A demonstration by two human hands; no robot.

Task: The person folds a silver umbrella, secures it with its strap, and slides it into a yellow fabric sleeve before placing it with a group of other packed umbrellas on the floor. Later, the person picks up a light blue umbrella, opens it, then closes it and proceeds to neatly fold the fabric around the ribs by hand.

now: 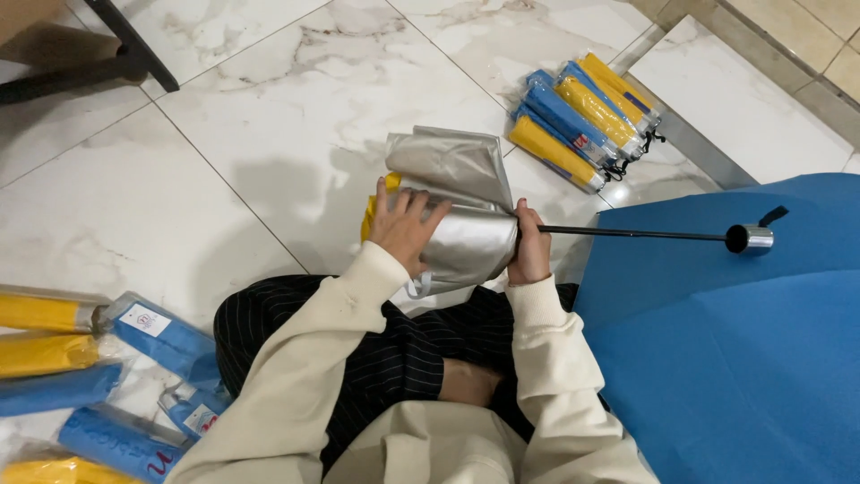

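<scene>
From my seat at the monitor I see only clothing and two bare hands. The left hand (403,229) comes out of a cream sleeve (305,358) of soft, thick cloth, with a ribbed cuff close around the wrist. The right hand (530,254) wears the same: a cream sleeve with a ribbed cuff (536,300), the cloth creasing loosely toward the elbow. Both sleeves belong to one cream sweatshirt, whose front (430,444) fills the bottom edge of my view in smooth folds. Below it are dark trousers (394,354), black with thin pale pinstripes running close together. I can see no rings, watch or gloves on either hand.
</scene>
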